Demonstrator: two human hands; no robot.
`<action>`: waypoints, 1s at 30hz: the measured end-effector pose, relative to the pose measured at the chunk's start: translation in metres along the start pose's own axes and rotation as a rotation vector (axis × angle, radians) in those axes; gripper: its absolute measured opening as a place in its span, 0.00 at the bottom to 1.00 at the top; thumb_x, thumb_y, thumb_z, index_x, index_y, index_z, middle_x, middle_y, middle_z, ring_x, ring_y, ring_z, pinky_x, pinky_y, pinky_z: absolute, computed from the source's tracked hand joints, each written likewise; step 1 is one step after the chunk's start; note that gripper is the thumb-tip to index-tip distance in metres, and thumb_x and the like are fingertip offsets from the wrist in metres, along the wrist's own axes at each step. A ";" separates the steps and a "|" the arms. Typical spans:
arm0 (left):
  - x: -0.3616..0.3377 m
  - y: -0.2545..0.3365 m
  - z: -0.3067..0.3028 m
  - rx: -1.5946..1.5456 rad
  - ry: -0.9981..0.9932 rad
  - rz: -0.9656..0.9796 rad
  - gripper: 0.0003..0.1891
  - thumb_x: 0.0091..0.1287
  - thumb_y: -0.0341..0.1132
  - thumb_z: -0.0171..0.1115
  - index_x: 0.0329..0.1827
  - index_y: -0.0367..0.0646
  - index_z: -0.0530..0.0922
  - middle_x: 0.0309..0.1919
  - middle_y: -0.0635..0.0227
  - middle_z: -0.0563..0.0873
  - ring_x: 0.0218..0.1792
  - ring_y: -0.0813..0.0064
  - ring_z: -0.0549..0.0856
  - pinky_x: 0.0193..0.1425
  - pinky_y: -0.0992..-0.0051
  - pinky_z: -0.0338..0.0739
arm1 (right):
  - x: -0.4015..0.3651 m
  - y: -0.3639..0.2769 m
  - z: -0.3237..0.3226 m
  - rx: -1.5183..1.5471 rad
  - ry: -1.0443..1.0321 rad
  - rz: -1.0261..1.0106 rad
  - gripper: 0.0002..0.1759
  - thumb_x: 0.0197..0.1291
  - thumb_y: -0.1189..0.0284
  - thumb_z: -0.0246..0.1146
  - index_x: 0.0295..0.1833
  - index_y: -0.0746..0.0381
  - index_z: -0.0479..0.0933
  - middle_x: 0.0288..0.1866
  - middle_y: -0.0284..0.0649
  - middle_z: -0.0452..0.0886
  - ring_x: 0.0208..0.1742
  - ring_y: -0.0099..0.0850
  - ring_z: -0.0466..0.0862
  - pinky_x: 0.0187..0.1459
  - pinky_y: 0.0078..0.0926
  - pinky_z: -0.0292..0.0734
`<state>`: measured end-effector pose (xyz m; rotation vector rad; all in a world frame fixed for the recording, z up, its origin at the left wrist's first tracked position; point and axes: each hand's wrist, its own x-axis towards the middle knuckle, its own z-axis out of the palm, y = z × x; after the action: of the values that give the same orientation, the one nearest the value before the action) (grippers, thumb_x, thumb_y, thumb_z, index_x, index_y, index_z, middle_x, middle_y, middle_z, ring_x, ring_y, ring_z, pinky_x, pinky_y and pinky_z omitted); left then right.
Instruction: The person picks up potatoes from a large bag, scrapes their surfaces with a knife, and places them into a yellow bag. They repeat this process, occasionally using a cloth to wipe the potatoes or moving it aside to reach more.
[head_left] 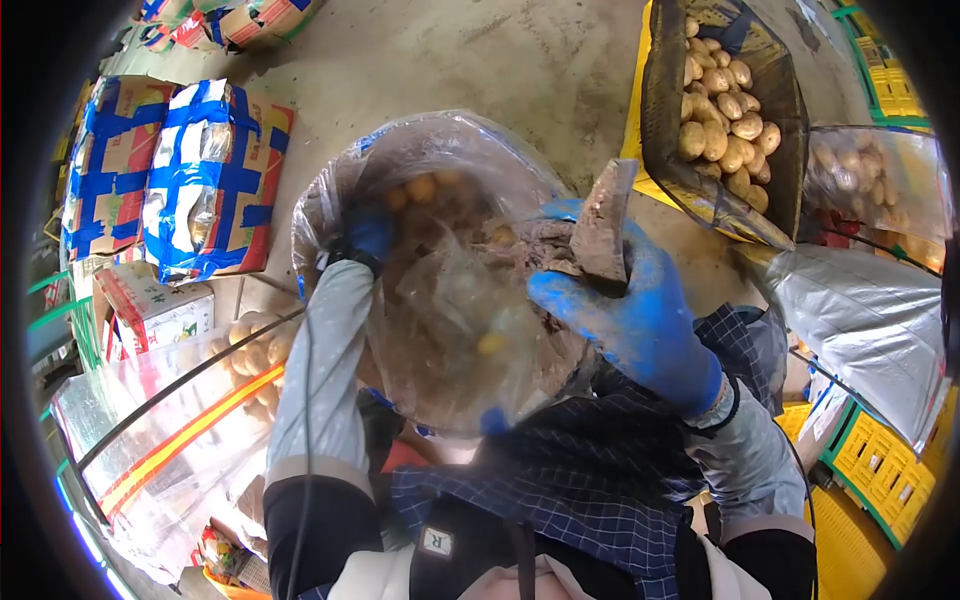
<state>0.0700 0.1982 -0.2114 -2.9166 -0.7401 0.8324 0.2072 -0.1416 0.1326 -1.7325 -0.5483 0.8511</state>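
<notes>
A clear plastic bag lines a round container in front of me, with several potatoes and loose dirt inside. My left hand, in a blue glove, reaches into its left side; motion blur hides the fingers. Over the right rim, my right hand wears a dirt-smeared blue glove. Its fingers and thumb are closed around a stiff, dirt-caked brown piece that sticks up from the grip. I cannot tell what this piece is. Crumpled dirty plastic lies right beside the thumb.
A black-lined yellow crate of potatoes stands at the back right, with a clear bag of potatoes beside it. Taped cardboard boxes sit at the left. Silver sheeting and yellow crates are on my right.
</notes>
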 end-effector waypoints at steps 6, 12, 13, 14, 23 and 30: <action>-0.113 0.006 -0.120 -0.816 -0.016 0.124 0.35 0.57 0.39 0.77 0.68 0.41 0.73 0.59 0.50 0.83 0.62 0.53 0.83 0.64 0.62 0.79 | -0.013 -0.009 -0.002 0.075 0.034 0.044 0.27 0.62 0.72 0.73 0.65 0.66 0.76 0.53 0.37 0.84 0.53 0.23 0.82 0.59 0.27 0.78; -0.235 0.024 -0.188 -1.450 0.177 0.494 0.49 0.51 0.30 0.83 0.76 0.44 0.64 0.65 0.64 0.78 0.66 0.72 0.77 0.70 0.68 0.74 | -0.015 -0.011 0.005 0.089 0.038 -0.067 0.27 0.62 0.69 0.73 0.65 0.65 0.76 0.48 0.33 0.84 0.47 0.21 0.81 0.52 0.25 0.80; -0.255 0.026 -0.201 -1.333 0.228 0.528 0.50 0.49 0.28 0.83 0.77 0.43 0.63 0.66 0.64 0.78 0.67 0.70 0.77 0.71 0.69 0.73 | -0.018 -0.015 0.007 0.107 0.011 -0.041 0.27 0.63 0.68 0.73 0.66 0.65 0.76 0.47 0.34 0.84 0.47 0.22 0.82 0.52 0.25 0.80; -0.274 0.029 -0.205 -1.451 0.173 0.465 0.50 0.49 0.27 0.83 0.77 0.43 0.63 0.65 0.64 0.78 0.66 0.70 0.77 0.70 0.69 0.74 | -0.022 -0.018 0.009 0.125 -0.015 -0.015 0.27 0.63 0.68 0.73 0.66 0.65 0.76 0.47 0.34 0.84 0.47 0.23 0.82 0.52 0.26 0.80; -0.335 0.082 -0.198 -2.513 -0.468 0.330 0.46 0.65 0.73 0.56 0.73 0.43 0.67 0.54 0.43 0.83 0.37 0.53 0.89 0.29 0.69 0.85 | -0.044 -0.002 0.053 0.095 -0.033 -0.688 0.25 0.66 0.68 0.70 0.64 0.67 0.74 0.54 0.47 0.83 0.55 0.37 0.84 0.59 0.33 0.79; -0.338 0.112 -0.202 -2.859 -0.563 0.036 0.43 0.68 0.75 0.51 0.72 0.48 0.70 0.55 0.46 0.83 0.34 0.53 0.88 0.25 0.66 0.85 | -0.031 0.019 0.061 0.048 -0.072 -0.747 0.24 0.67 0.64 0.69 0.63 0.64 0.75 0.51 0.47 0.84 0.52 0.38 0.87 0.56 0.34 0.81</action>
<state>-0.0311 -0.0311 0.1123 0.1363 0.5619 0.0434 0.1395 -0.1326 0.1130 -1.2961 -1.1186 0.3820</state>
